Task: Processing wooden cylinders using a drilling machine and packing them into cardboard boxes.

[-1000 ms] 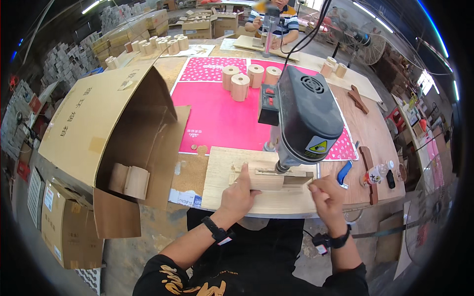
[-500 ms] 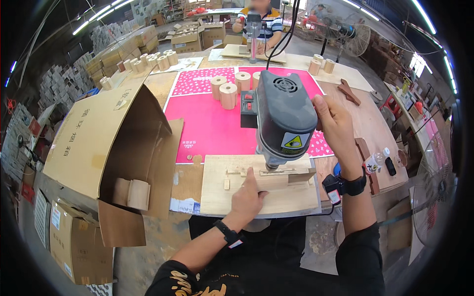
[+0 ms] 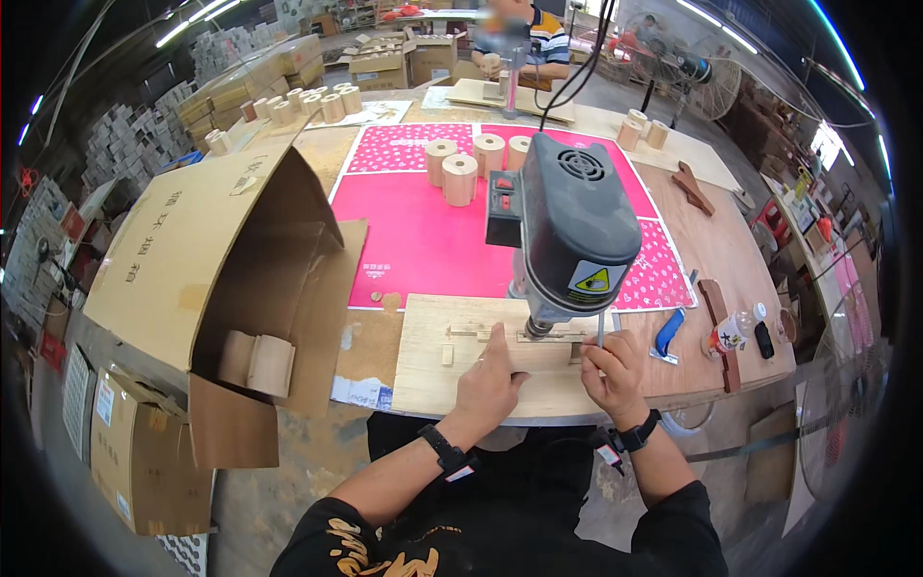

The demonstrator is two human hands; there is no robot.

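Note:
A black bench drill press (image 3: 582, 221) with red switches stands over a light wooden board (image 3: 423, 370), its chuck (image 3: 538, 329) close above thin wooden strips. My left hand (image 3: 487, 385) rests on the board just left of the chuck, index finger stretched toward the strips and thumb apart. My right hand (image 3: 615, 370) is closed, fingers pinched round the lower end of a thin grey rod (image 3: 602, 330) at the drill's right side. Behind those fingers a small wooden block (image 3: 572, 352) is partly hidden. A little wooden piece (image 3: 447, 355) lies left of my left hand.
Wooden cylinders with holes (image 3: 460, 181) stand on a pink sheet (image 3: 413, 231). At left an open carton (image 3: 163, 250) holds wood pieces. A blue-handled tool (image 3: 669, 332), a bottle (image 3: 733, 332) and brown wooden parts (image 3: 716, 317) lie right. Someone (image 3: 548, 48) sits opposite.
My right hand has come down from the drill's upper right side to beside the board's right end. My left hand stays in nearly the same place. The view has shifted slightly.

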